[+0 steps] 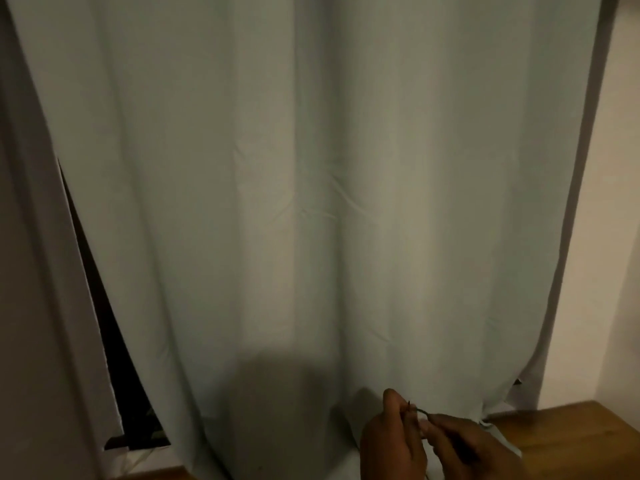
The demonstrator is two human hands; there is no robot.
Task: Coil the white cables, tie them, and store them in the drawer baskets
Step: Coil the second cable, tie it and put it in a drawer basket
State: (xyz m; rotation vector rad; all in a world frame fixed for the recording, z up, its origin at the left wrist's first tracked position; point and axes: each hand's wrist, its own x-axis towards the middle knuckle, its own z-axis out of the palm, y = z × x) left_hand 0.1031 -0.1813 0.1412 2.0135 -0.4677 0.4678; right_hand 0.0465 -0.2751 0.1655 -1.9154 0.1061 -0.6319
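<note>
**Both hands on a thin tie, low in the frame**

My left hand and right hand meet at the lower right of the frame, fingers curled. Between them I pinch a thin dark wire tie, bent into a small arc with one short end sticking up by my left thumb. Both wrists are cut off by the bottom edge.

No basket or drawer shows in this view, and I cannot make out a white cable; whatever lies below my hands is out of frame.

Most of the picture is a pale grey-green curtain, soft cloth hanging in long vertical folds with a few faint creases across the middle. At the lower left it parts on a dark gap whose contents are too dim to read. A warm brown wooden tabletop fills the lower right corner, smooth and grained, just beside my right hand. A plain cream wall runs down the right edge.
</note>
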